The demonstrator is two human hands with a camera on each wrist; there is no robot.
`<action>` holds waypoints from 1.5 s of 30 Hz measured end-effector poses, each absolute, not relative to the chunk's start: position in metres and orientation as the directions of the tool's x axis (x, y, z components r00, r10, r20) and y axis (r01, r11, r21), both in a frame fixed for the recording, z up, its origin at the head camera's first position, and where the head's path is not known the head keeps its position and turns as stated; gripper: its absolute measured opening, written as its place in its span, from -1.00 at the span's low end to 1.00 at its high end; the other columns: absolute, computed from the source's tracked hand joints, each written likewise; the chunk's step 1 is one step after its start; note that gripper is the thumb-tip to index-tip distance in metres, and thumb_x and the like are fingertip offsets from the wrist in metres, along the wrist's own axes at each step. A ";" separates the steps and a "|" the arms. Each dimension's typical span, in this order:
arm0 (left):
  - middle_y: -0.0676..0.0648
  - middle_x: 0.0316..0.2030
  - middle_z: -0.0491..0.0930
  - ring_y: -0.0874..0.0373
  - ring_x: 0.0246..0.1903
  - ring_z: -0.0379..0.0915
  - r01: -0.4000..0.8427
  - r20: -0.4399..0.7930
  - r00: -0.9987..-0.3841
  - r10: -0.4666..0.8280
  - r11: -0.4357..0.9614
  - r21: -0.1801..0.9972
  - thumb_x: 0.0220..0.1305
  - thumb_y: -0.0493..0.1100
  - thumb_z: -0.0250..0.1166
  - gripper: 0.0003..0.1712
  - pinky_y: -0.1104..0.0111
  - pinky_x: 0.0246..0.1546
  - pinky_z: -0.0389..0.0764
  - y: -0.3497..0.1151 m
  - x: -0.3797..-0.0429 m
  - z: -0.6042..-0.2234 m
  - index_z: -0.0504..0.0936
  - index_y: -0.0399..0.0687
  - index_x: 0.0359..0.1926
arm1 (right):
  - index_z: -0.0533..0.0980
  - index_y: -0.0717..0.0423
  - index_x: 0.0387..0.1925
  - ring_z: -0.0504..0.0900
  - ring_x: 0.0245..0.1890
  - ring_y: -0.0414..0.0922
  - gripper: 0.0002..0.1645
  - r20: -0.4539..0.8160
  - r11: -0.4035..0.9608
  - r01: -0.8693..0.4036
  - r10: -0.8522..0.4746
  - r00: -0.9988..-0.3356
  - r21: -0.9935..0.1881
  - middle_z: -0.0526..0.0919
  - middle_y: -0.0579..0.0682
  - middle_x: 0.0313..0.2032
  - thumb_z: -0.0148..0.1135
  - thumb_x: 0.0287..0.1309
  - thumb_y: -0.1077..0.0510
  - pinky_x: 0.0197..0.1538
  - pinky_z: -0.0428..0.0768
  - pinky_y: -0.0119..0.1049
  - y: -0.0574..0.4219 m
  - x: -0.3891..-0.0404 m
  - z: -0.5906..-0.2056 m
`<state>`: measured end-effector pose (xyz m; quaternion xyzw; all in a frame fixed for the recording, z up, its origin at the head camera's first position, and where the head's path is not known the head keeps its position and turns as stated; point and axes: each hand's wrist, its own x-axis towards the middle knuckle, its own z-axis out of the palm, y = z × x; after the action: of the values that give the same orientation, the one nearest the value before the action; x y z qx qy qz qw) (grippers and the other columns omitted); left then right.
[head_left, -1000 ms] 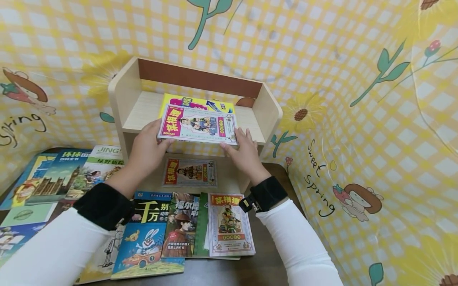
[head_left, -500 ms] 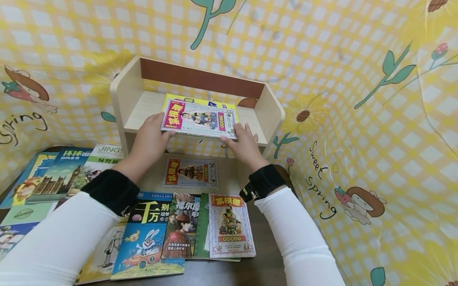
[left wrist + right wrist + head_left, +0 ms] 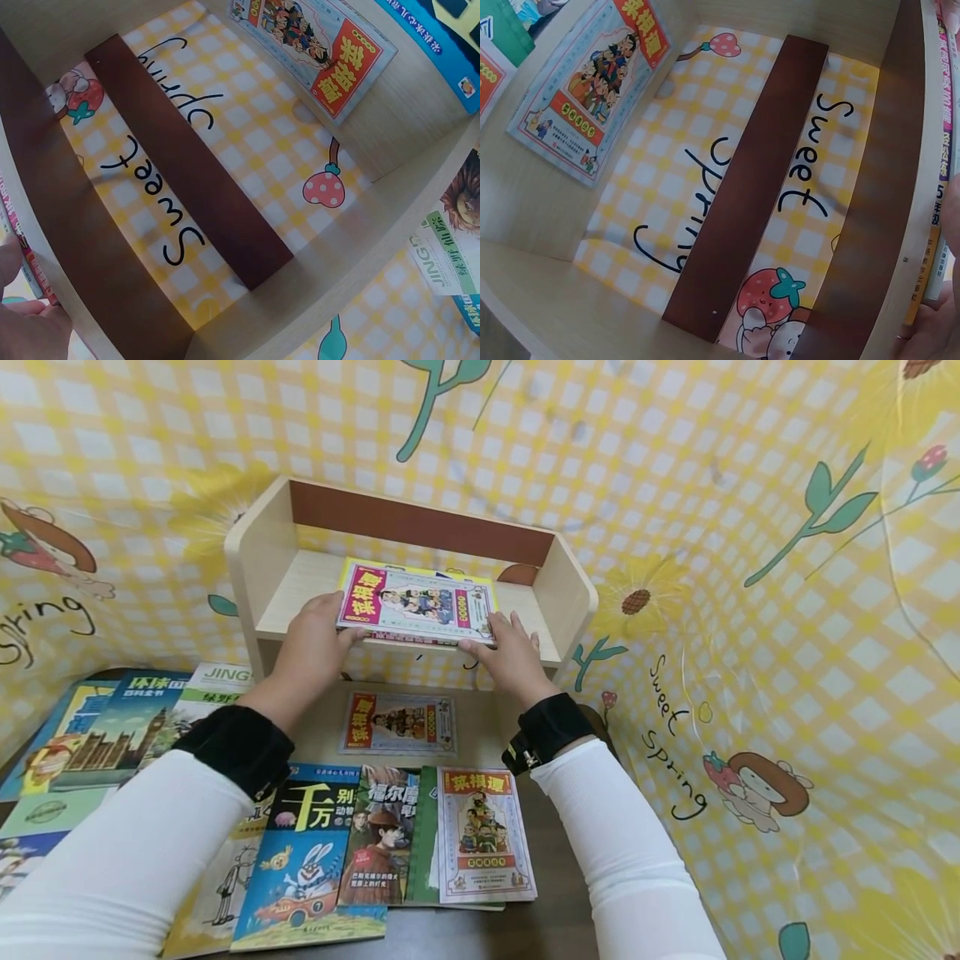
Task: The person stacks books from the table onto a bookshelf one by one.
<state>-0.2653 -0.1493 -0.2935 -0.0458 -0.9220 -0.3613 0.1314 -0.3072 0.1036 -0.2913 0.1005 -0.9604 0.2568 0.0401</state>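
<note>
A pink and pale-blue comic book (image 3: 416, 603) lies flat over a yellow book (image 3: 482, 580) on the upper board of a small wooden bookshelf (image 3: 258, 556). My left hand (image 3: 311, 639) grips the left end of the pair, thumb along the front edge. At the right end my right hand (image 3: 513, 656) holds them likewise, its thumb on the near edge. The right wrist view shows the stacked spines (image 3: 939, 187) along the shelf board's edge, beside my fingers. In the left wrist view only part of my left hand (image 3: 34, 330) appears.
A red-titled comic book (image 3: 401, 723) lies on the shelf's lower board. In front, several books cover the dark table (image 3: 450, 935), including a blue rabbit book (image 3: 307, 868) and another comic (image 3: 486, 835). More books (image 3: 112, 727) lie left. Checked yellow cloth (image 3: 675, 568) surrounds the shelf.
Both hands have lowered the comic book slightly and pushed it further back, so it covers more of the yellow book. The books on the table have not moved.
</note>
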 end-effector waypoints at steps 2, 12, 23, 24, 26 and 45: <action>-0.41 0.37 0.14 -0.27 0.38 0.03 0.175 0.270 -0.963 -0.012 0.734 0.657 0.40 -0.19 0.16 -0.26 -0.04 0.35 0.15 -0.150 -0.265 -0.293 0.05 -0.37 0.45 | 0.14 0.06 0.46 -0.20 0.51 -0.06 -0.10 0.128 0.850 -0.213 -0.172 -0.977 -0.482 0.15 0.01 0.46 0.12 0.24 -0.27 0.47 -0.32 0.06 0.104 -0.309 -0.291; -0.41 0.38 0.10 -0.27 0.39 -0.01 0.170 0.254 -0.967 -0.003 0.739 0.652 0.40 -0.19 0.15 -0.23 -0.02 0.37 0.11 -0.149 -0.264 -0.292 0.01 -0.39 0.45 | 0.12 0.04 0.47 -0.17 0.51 -0.06 -0.07 0.124 0.836 -0.209 -0.169 -0.978 -0.507 0.13 0.02 0.46 0.15 0.22 -0.26 0.49 -0.15 -0.02 0.107 -0.312 -0.293; -0.41 0.38 0.10 -0.28 0.39 0.00 0.180 0.254 -0.967 0.005 0.721 0.669 0.41 -0.19 0.14 -0.25 -0.04 0.36 0.12 -0.146 -0.270 -0.292 0.02 -0.39 0.45 | 0.13 0.00 0.47 -0.12 0.51 -0.05 -0.09 0.129 0.835 -0.192 -0.146 -0.981 -0.516 0.14 0.02 0.46 0.15 0.21 -0.27 0.48 -0.02 -0.06 0.110 -0.311 -0.293; -0.41 0.38 0.11 -0.28 0.39 0.00 0.183 0.256 -0.967 0.007 0.719 0.670 0.41 -0.20 0.14 -0.25 -0.04 0.36 0.12 -0.145 -0.270 -0.292 0.02 -0.39 0.45 | 0.15 0.00 0.46 -0.12 0.51 -0.05 -0.10 0.134 0.835 -0.193 -0.143 -0.981 -0.515 0.16 0.02 0.45 0.16 0.21 -0.27 0.47 -0.02 -0.05 0.110 -0.311 -0.293; -0.41 0.38 0.10 -0.28 0.39 0.00 0.180 0.252 -0.968 0.006 0.718 0.673 0.41 -0.19 0.14 -0.25 -0.03 0.37 0.11 -0.144 -0.271 -0.292 0.01 -0.39 0.45 | 0.17 -0.01 0.45 -0.11 0.50 -0.04 -0.11 0.147 0.836 -0.193 -0.136 -0.980 -0.513 0.18 0.01 0.44 0.16 0.21 -0.27 0.47 -0.02 -0.03 0.110 -0.311 -0.294; -0.44 0.39 0.07 -0.35 0.37 -0.01 0.265 0.372 -0.928 0.006 0.713 0.650 0.35 -0.11 0.23 -0.13 -0.16 0.32 0.09 -0.172 -0.224 -0.323 -0.02 -0.32 0.47 | 0.26 0.18 0.38 0.07 0.46 -0.05 -0.27 0.500 0.730 -0.453 -0.176 -0.848 -0.512 0.25 0.06 0.40 0.25 0.26 0.04 0.43 0.12 -0.03 0.138 -0.246 -0.337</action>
<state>-0.2239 -0.1715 -0.3227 -0.0747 -0.9088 -0.3717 0.1742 -0.2456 0.1380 -0.3373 0.1737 -0.9050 0.3240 0.2141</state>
